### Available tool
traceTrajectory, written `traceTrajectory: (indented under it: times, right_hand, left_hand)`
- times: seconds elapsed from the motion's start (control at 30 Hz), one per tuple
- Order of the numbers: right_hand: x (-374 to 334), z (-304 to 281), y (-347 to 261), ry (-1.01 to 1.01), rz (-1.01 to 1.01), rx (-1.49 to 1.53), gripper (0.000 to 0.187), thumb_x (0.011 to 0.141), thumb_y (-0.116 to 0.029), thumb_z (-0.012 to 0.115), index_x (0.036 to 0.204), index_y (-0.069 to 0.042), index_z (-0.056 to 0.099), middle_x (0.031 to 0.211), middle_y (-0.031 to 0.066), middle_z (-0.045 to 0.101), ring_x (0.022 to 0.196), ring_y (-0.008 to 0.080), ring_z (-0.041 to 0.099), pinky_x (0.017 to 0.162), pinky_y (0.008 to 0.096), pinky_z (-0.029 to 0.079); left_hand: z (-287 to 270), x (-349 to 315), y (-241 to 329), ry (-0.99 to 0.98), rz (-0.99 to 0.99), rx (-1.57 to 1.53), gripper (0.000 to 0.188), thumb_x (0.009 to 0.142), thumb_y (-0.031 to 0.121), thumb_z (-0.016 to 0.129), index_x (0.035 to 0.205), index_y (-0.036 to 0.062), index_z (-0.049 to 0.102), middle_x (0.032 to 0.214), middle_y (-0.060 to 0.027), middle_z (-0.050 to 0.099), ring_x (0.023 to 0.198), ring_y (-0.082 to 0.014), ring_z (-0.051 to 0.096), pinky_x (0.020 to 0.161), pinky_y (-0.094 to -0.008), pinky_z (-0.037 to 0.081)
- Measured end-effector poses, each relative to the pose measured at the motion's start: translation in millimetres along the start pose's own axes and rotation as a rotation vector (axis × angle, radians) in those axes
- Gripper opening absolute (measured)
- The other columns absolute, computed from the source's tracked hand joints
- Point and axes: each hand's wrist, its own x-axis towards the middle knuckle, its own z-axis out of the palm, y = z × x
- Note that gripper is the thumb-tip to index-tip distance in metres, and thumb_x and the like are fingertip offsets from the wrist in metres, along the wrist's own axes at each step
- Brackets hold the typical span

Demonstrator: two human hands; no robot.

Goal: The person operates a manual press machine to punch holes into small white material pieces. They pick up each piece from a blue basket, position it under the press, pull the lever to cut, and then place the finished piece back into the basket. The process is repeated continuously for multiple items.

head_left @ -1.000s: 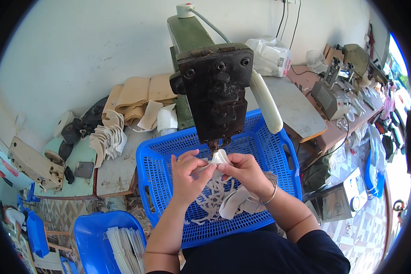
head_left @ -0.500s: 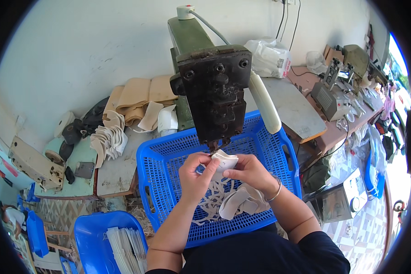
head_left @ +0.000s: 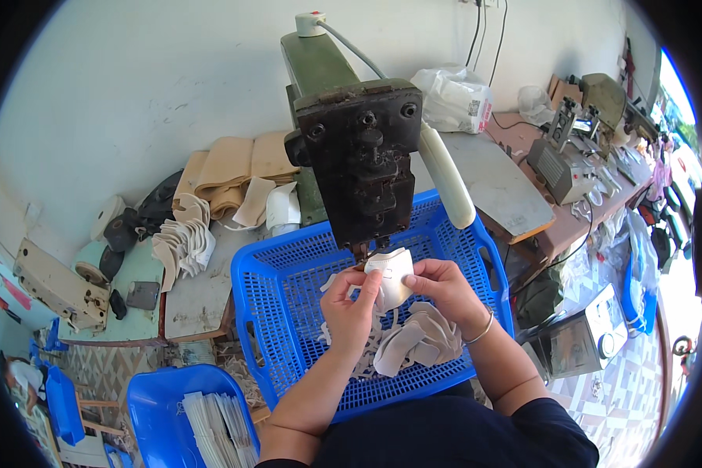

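Observation:
Pinched between my two hands is a curved white cut piece [head_left: 390,277], stiff-looking and with faint marks on its face. My left hand [head_left: 348,306] grips its left side, thumb on the front. On the right edge, the thumb and fingers of my right hand [head_left: 448,290] close on it. The piece sits at the small metal working tip [head_left: 359,251] under the dark head of a green machine [head_left: 366,156]; whether they touch I cannot tell. Below my hands, a blue basket [head_left: 248,327] holds several similar curved pieces [head_left: 420,340] and thin white offcuts [head_left: 366,352].
At left, a blue tub [head_left: 156,398] contains stacked white strips [head_left: 214,427]. Beige sheets [head_left: 238,168] and a row of curved pieces [head_left: 186,238] lie on the bench behind. A pale lever-like arm [head_left: 447,178] hangs right of the machine head. Another grey machine [head_left: 561,168] stands far right.
The white piece has been turned so more of its face shows, standing taller between my hands. My right hand has shifted slightly right and the left slightly lower.

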Motion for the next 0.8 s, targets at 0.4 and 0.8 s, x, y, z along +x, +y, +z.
traceTrajectory:
  times: [0.4,0.8]
  right_hand:
    - [11.2,-3.2,-5.5,-0.007,-0.045,0.017,0.017,0.080,-0.013,0.067,0.090,0.002,0.065,0.082,0.0031,0.064,0.076,0.0076,0.056,0.072,0.0218,0.044]
    - [11.7,17.0,-2.4,-0.056,-0.026,-0.016,0.019,0.080,-0.016,0.068,0.088,0.001,0.064,0.081,0.0035,0.064,0.074,0.0073,0.057,0.070,0.0213,0.045]
  left_hand:
    - [-1.7,-0.6,-6.8,0.012,-0.055,-0.058,0.013,0.079,0.010,0.068,0.074,0.0005,0.060,0.082,-0.0055,0.063,0.077,-0.0100,0.055,0.071,-0.0233,0.041]
    - [-19.7,1.1,0.9,0.064,-0.056,-0.148,0.010,0.080,0.008,0.066,0.078,-0.0001,0.061,0.086,-0.0079,0.064,0.082,-0.0117,0.056,0.077,-0.0258,0.043]
